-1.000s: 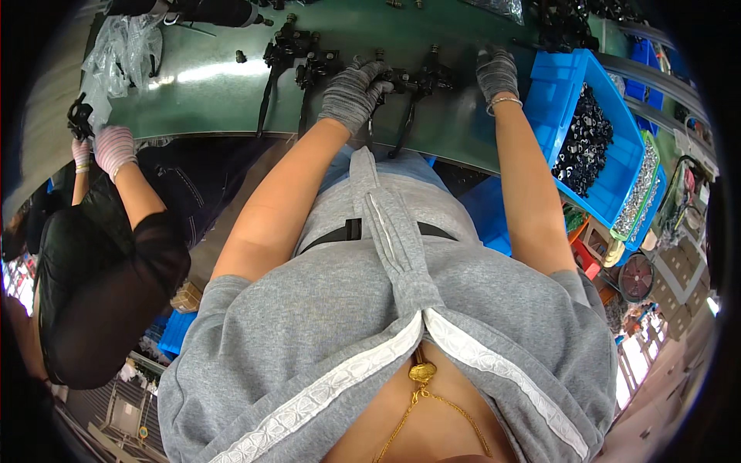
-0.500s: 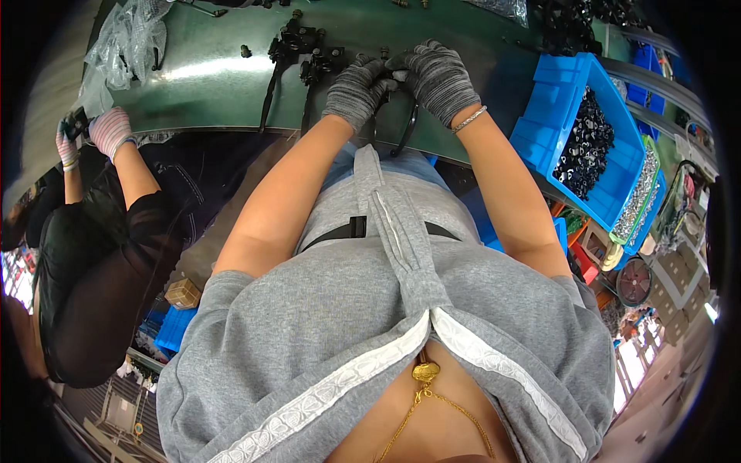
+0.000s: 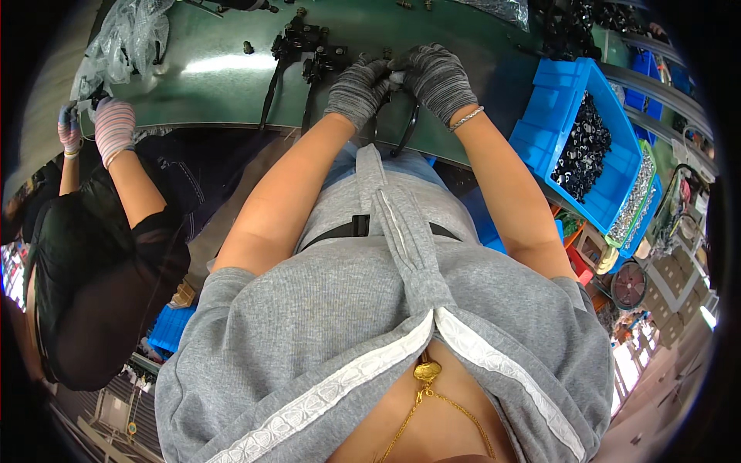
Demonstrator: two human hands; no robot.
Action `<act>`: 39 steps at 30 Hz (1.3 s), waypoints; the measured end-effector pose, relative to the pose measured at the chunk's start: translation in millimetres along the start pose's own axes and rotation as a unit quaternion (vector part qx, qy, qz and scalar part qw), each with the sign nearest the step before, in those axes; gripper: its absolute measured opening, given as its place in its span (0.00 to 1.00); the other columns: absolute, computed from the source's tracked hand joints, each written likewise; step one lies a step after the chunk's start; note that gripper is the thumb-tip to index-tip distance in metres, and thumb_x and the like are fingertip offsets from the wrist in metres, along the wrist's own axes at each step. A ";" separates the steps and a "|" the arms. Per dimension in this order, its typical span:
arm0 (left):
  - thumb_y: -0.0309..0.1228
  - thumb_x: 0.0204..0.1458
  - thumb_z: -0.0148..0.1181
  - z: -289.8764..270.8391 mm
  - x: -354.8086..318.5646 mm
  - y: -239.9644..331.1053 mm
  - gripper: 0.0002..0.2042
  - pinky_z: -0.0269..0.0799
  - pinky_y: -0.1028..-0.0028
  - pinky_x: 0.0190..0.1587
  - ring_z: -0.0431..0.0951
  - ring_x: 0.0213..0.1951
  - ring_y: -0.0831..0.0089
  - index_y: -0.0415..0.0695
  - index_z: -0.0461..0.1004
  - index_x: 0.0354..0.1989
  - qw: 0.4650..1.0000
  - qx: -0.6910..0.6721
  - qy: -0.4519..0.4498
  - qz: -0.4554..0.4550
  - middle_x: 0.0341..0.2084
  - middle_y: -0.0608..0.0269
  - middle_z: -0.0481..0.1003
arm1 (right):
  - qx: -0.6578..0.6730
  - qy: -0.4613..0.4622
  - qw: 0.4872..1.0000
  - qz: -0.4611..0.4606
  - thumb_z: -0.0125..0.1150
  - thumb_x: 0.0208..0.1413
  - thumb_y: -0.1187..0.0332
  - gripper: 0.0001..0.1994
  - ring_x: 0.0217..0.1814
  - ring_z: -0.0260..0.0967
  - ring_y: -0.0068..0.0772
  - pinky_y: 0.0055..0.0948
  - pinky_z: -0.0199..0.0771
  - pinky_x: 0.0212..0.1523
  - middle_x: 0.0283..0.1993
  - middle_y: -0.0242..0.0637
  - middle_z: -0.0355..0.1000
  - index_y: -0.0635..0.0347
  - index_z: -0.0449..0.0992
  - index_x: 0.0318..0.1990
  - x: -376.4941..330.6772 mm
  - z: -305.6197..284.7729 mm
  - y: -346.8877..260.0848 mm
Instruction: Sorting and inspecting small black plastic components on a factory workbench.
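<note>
My left hand (image 3: 359,91) and my right hand (image 3: 441,82), in grey knit gloves, meet over the green bench. Both have their fingers closed around a black lever assembly, mostly hidden by the gloves. Its long curved black lever (image 3: 407,133) sticks out below my right hand toward the bench's near edge. Just left of my left hand lie more black lever assemblies (image 3: 297,40), their levers pointing toward me. A small brass-coloured fitting (image 3: 387,52) shows just beyond the place where my hands meet.
To the right, a blue bin (image 3: 552,116) holds many small black parts, beside a green-rimmed bin of silvery pieces (image 3: 627,202). A co-worker's gloved hand (image 3: 116,131) works at the left, near clear plastic wrap (image 3: 131,38). A small fitting (image 3: 248,48) lies on the bench (image 3: 201,100).
My hands stay almost in place, with slight finger movement at the lever assembly. At the left, the co-worker's hands have shifted, and the black part there now sits under the plastic wrap.
</note>
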State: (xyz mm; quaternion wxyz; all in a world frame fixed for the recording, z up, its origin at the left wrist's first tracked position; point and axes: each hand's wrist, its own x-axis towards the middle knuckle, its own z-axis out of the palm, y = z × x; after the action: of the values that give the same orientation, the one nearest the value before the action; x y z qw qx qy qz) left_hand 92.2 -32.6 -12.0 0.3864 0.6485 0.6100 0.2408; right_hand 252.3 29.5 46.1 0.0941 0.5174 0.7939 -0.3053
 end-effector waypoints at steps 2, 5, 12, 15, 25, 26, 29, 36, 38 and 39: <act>0.36 0.51 0.65 0.7 1.1 -0.8 0.19 0.70 0.63 0.52 0.74 0.49 0.53 0.44 0.77 0.51 1.000 0.018 0.011 0.007 0.44 0.51 0.76 | -0.102 0.034 0.992 -0.065 0.61 0.57 0.54 0.15 0.57 0.70 0.36 0.36 0.71 0.57 0.50 0.33 0.77 0.42 0.82 0.49 -3.4 -5.5 -4.9; 0.36 0.51 0.65 1.1 2.1 1.2 0.19 0.71 0.62 0.52 0.75 0.48 0.53 0.42 0.77 0.50 1.000 -0.027 -0.004 -0.003 0.43 0.50 0.76 | -0.191 0.025 0.976 -0.105 0.60 0.56 0.55 0.14 0.57 0.70 0.35 0.35 0.72 0.56 0.49 0.33 0.76 0.42 0.82 0.48 2.0 -5.8 -1.6; 0.31 0.51 0.64 12.9 2.4 -16.8 0.16 0.71 0.64 0.52 0.75 0.48 0.54 0.41 0.77 0.49 0.998 -0.063 0.003 -0.013 0.44 0.50 0.76 | -0.276 0.012 0.956 -0.097 0.60 0.56 0.59 0.12 0.56 0.70 0.36 0.38 0.72 0.54 0.50 0.33 0.75 0.45 0.82 0.46 -3.1 -13.2 -24.6; 0.28 0.52 0.62 13.3 3.7 -17.1 0.15 0.71 0.65 0.52 0.75 0.48 0.56 0.40 0.77 0.48 0.999 -0.040 0.010 0.007 0.45 0.50 0.75 | -0.299 0.027 0.947 -0.112 0.58 0.54 0.64 0.14 0.52 0.71 0.36 0.37 0.73 0.52 0.48 0.35 0.75 0.51 0.78 0.49 -3.3 -8.5 -24.2; 0.22 0.53 0.58 17.2 4.8 -21.8 0.15 0.68 0.65 0.55 0.72 0.50 0.58 0.40 0.74 0.49 0.993 -0.117 -0.027 -0.010 0.46 0.53 0.73 | -0.299 0.022 0.942 -0.149 0.58 0.56 0.62 0.17 0.54 0.72 0.37 0.40 0.71 0.53 0.49 0.37 0.74 0.53 0.74 0.52 -3.3 -8.3 -22.3; 0.22 0.53 0.58 16.4 4.4 -20.8 0.15 0.68 0.65 0.55 0.72 0.50 0.58 0.40 0.74 0.49 0.993 -0.116 -0.027 -0.010 0.46 0.53 0.73 | -0.296 0.017 0.944 -0.148 0.58 0.56 0.62 0.17 0.54 0.71 0.37 0.40 0.71 0.53 0.49 0.37 0.74 0.54 0.74 0.52 -3.3 -10.7 -22.5; 0.22 0.53 0.57 12.9 2.6 -18.2 0.14 0.67 0.65 0.56 0.72 0.50 0.58 0.40 0.75 0.49 0.993 -0.113 -0.022 -0.008 0.46 0.52 0.74 | -0.332 0.011 0.931 -0.150 0.58 0.55 0.63 0.16 0.54 0.72 0.38 0.38 0.71 0.53 0.48 0.37 0.74 0.55 0.75 0.51 0.1 -10.6 -22.1; 0.24 0.53 0.58 21.4 6.6 -24.6 0.14 0.66 0.65 0.57 0.72 0.52 0.59 0.39 0.75 0.49 0.997 -0.069 -0.003 0.016 0.46 0.51 0.74 | -0.356 -0.060 0.915 -0.179 0.54 0.59 0.63 0.13 0.47 0.76 0.43 0.40 0.75 0.45 0.43 0.39 0.76 0.56 0.78 0.47 17.5 -8.6 -21.3; 0.25 0.53 0.58 36.4 9.9 -42.2 0.13 0.66 0.66 0.57 0.72 0.52 0.59 0.39 0.75 0.48 0.997 -0.076 0.016 -0.001 0.47 0.50 0.74 | -0.294 -0.098 0.941 -0.134 0.62 0.52 0.63 0.13 0.47 0.78 0.42 0.40 0.76 0.46 0.43 0.43 0.79 0.54 0.81 0.44 20.9 -7.2 -23.2; 0.28 0.52 0.61 42.3 11.4 -49.5 0.15 0.70 0.64 0.51 0.75 0.47 0.56 0.41 0.75 0.48 0.995 -0.087 0.046 0.002 0.44 0.47 0.75 | -0.296 -0.098 0.940 -0.136 0.62 0.52 0.63 0.13 0.47 0.78 0.42 0.40 0.76 0.46 0.43 0.43 0.79 0.54 0.81 0.44 20.3 -6.5 -26.1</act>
State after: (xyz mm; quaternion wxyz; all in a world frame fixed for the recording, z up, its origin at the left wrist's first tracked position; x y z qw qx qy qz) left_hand 97.0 -32.4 -77.9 0.4131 0.6015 0.6026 0.3231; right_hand 221.4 41.5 52.0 0.2779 0.3210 0.8980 -0.1151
